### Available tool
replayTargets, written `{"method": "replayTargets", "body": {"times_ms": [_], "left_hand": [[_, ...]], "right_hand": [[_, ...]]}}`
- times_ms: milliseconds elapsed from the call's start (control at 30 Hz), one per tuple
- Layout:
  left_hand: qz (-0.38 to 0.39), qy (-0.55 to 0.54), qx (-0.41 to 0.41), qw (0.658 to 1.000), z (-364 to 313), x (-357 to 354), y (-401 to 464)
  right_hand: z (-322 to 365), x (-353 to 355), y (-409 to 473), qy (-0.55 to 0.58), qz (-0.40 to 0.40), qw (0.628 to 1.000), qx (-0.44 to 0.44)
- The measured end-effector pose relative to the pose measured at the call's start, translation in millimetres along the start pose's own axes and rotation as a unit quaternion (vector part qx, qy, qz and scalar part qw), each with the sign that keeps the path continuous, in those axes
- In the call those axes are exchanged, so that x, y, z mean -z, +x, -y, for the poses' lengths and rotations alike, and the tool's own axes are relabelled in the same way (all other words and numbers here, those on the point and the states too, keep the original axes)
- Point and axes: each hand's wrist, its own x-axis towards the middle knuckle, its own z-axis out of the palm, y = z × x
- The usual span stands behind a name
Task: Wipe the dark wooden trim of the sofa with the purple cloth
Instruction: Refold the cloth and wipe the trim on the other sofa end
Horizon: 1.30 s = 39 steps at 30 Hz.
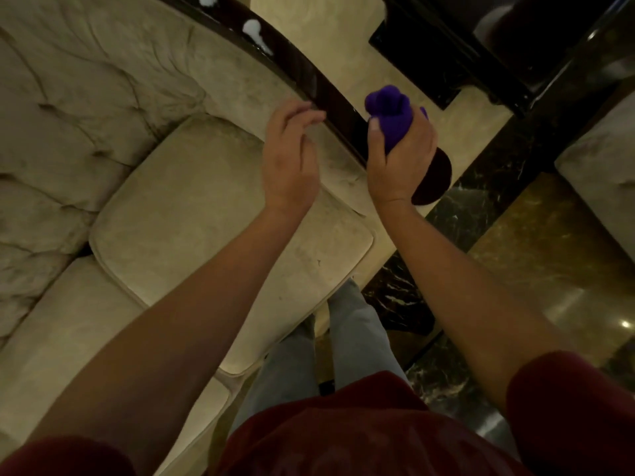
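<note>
Right of centre in the frame, the person's right hand (400, 156) grips a bunched purple cloth (390, 113), held over the glossy dark wooden trim (330, 97) that curves from the top of the frame along the cream velvet sofa (192, 207). Just left of it, the left hand (290, 159) hovers with loosely spread fingers, holding nothing, its fingertips at the trim's inner edge; whether they touch it I cannot tell.

The right hand (400, 156) covers the lower half of the bunched purple cloth (390, 113) and part of the sofa's glossy dark wooden trim (330, 97), which runs off the top edge.
</note>
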Motion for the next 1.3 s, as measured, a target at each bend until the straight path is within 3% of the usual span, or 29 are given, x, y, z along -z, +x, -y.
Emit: {"method": "replayTargets", "body": {"times_ms": [100,200,467,833,1033,1200,1300], "left_hand": [[-0.03,0.034,0.112,0.993,17,11,-7],[-0.015,0.078,0.159,0.984,33,5,8],[-0.012,0.149,0.167,0.975,48,-39,37],[0.03,0.193,0.101,0.975,66,0,47],[-0.057,0.205,0.18,0.96,82,29,83],[-0.027,0.199,0.217,0.955,104,27,105],[-0.031,0.173,0.202,0.963,112,24,107]], "right_hand": [[9,-7,0,0.06,-0.001,0.998,-0.005],[15,-15,3,0.085,-0.005,0.996,-0.007],[33,-25,4,0.054,0.002,0.998,0.019],[99,-64,29,-0.021,0.034,0.994,0.104],[99,-73,33,-0.005,0.026,0.991,0.128],[91,-81,33,-0.01,0.027,0.986,0.162],[88,-88,36,-0.049,0.04,0.968,0.243]]}}
